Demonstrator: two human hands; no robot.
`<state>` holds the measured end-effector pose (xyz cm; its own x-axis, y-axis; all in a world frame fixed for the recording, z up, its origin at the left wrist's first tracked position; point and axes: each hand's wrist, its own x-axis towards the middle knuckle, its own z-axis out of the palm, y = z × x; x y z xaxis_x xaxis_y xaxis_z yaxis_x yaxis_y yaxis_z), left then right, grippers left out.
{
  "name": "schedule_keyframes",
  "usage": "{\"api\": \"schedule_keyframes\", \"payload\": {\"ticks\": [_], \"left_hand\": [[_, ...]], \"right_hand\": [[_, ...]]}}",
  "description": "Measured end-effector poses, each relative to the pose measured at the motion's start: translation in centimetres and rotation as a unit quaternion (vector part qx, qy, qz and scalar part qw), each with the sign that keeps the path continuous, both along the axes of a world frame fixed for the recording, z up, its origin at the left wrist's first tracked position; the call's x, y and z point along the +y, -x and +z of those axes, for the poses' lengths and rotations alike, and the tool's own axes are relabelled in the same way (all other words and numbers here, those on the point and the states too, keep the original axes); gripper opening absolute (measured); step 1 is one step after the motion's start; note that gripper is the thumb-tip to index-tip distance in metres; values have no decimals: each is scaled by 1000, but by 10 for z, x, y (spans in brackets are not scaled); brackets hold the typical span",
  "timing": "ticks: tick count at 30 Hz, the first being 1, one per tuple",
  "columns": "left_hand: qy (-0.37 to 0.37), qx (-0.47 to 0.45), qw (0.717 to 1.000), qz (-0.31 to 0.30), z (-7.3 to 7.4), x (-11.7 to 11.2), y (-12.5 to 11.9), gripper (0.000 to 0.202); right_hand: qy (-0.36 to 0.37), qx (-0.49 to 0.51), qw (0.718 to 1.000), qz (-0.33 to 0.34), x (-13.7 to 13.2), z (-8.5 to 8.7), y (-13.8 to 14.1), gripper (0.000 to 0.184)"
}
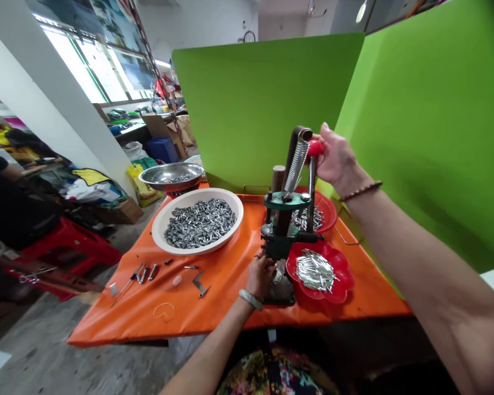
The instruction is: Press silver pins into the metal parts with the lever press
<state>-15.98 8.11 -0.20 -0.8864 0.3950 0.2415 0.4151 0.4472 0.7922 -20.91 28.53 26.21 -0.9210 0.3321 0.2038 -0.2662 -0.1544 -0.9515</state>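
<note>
A small green hand press [284, 219] with a coil spring stands on the orange table [214, 307]. My right hand [335, 159] is closed round the red knob [314, 148] of its raised lever. At the base of the press, my left hand [260, 275] rests with fingers pinched together; what it holds is too small to make out. A red flower-shaped dish [341, 280] of thin metal pins sits just right of the left hand. A second red dish [327, 211] of pins lies behind the press.
A white bowl [197, 219] full of small grey metal pieces stands at the left of the press, a steel bowl [170, 175] behind it. Loose tools [142, 274], a bracket [200, 284] and a rubber band [164, 311] lie near the front. Green screens [415, 137] wall the back and right.
</note>
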Motion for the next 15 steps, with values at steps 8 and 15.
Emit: {"api": "schedule_keyframes", "payload": {"ticks": [8, 15], "left_hand": [[2, -6, 1000, -4, -2, -1, -2, 7], [8, -14, 1000, -1, 0, -1, -1, 6]], "right_hand": [[-97, 90, 988, -82, -38, 22, -35, 22], [-231, 201, 936, -171, -105, -28, -185, 15]]}}
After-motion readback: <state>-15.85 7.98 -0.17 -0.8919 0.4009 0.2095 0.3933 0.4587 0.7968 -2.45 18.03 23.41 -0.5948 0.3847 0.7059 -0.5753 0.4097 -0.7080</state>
